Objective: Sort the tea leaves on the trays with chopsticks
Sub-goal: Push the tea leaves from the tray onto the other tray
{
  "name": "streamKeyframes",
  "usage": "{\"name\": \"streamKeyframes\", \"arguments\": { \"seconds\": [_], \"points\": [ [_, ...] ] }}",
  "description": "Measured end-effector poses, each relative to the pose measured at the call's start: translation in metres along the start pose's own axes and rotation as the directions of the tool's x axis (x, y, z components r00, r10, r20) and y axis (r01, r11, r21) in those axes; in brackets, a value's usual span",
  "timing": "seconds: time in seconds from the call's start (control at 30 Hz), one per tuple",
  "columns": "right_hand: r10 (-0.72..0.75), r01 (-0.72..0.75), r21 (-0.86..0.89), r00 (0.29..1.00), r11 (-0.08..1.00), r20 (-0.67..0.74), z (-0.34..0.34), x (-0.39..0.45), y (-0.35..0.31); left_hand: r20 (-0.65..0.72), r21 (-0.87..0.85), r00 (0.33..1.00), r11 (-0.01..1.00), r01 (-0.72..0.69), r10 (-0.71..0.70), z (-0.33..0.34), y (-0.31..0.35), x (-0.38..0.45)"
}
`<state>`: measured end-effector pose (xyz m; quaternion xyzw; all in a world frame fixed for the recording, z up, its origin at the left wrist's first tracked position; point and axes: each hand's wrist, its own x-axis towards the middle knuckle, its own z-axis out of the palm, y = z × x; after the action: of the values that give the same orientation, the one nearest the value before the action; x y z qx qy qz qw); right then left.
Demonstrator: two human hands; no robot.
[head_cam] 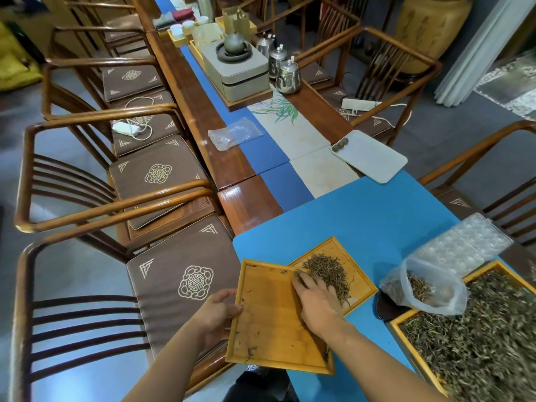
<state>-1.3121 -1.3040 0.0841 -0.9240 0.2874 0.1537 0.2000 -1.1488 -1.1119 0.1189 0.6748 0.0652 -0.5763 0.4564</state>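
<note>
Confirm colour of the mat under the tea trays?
Bright blue, plain, no pattern. The mat shows best in the head view, the only one.

Trays (269, 320) are matt bamboo-looking wood, the worktop (243, 166) is glossy varnished wood under a smooth matt blue mat (362, 216). Bag (426, 288) is crinkly clear plastic, kettles (287, 76) shiny metal.

Near-empty bamboo tray (269, 323), tilted over second bamboo tray (359, 274) bearing tea-leaf pile (327, 271); third tray (406, 340), leaf-filled, right.
</note>
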Motion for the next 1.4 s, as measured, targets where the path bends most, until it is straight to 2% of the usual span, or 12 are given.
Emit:
{"name": "streamKeyframes", "arguments": {
  "seconds": [0.27, 0.37, 0.47, 0.63, 0.73, 0.83, 0.93, 1.03, 1.2, 1.4],
  "points": [
    [0.075, -0.075, -0.006, 0.997, 0.997, -0.008, -0.003, -0.001, 0.018, -0.023, -0.034, 1.0, 0.999, -0.007, 0.007, -0.008, -0.001, 0.0],
    [0.012, -0.012, -0.009, 0.999, 1.0, -0.039, -0.002, -0.002, 0.018, -0.03, -0.027, 0.999, 1.0, -0.015, 0.014, -0.009, -0.002, 0.0],
    [-0.06, 0.06, 0.005, 0.998, 0.998, -0.007, 0.0, -0.002, 0.012, -0.026, -0.018, 0.999, 1.0, -0.021, 0.021, -0.007, -0.003, 0.0],
    [-0.032, 0.032, 0.028, 0.999, 0.999, -0.01, -0.004, -0.001, 0.02, -0.045, -0.024, 0.999, 0.999, -0.027, 0.026, -0.01, -0.006, 0.003],
    [-0.029, 0.036, 0.111, 0.998, 0.993, -0.063, -0.013, -0.007, 0.034, -0.074, -0.031, 0.997, 0.999, -0.03, 0.028, -0.014, -0.005, 0.006],
    [-0.135, 0.148, 0.136, 0.985, 0.98, -0.103, -0.018, -0.016, 0.047, -0.092, -0.038, 0.995, 0.999, -0.028, 0.024, -0.015, -0.003, 0.008],
    [-0.27, 0.271, 0.023, 0.963, 0.962, -0.015, -0.012, -0.029, 0.053, -0.099, -0.041, 0.995, 0.999, -0.024, 0.02, -0.015, -0.002, 0.011],
    [-0.324, 0.325, -0.068, 0.946, 0.943, 0.035, -0.003, -0.036, 0.053, -0.107, -0.049, 0.994, 0.999, -0.02, 0.015, -0.015, -0.003, 0.012],
    [-0.259, 0.261, -0.127, 0.965, 0.957, 0.033, -0.001, -0.031, 0.049, -0.094, -0.027, 0.996, 1.0, -0.008, 0.006, -0.013, -0.001, 0.007],
    [-0.136, 0.136, -0.088, 0.991, 0.987, 0.007, -0.002, -0.018, 0.045, -0.073, -0.006, 0.997, 1.0, -0.015, 0.015, -0.011, 0.001, 0.003]
  ]
}}
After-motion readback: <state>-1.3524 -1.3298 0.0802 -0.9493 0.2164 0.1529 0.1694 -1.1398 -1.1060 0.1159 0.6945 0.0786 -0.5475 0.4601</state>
